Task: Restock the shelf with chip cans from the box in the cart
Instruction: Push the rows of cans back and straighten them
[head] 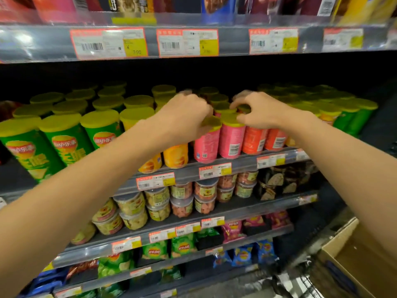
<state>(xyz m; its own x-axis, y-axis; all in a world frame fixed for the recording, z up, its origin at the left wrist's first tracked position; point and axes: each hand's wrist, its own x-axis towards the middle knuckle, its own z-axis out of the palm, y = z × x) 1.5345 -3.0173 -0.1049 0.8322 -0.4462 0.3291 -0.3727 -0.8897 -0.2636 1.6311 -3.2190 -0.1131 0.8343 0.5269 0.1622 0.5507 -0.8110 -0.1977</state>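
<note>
Chip shelf (247, 161): grey, runs left to right, price tags (214, 171) clipped along its near edge.
Left on it: green cans (64, 143) with yellow lids, upright, in rows running far back.
Middle: orange cans (175, 155), then pink cans (231, 140) just right of them.
Right: red cans (254, 140), more green cans (352, 121) at the far right.
Shelf below (247, 208): clear tubs (182, 206) of snacks, stacked two high.
Lower shelves (214, 246): chip bags (182, 246).
</note>
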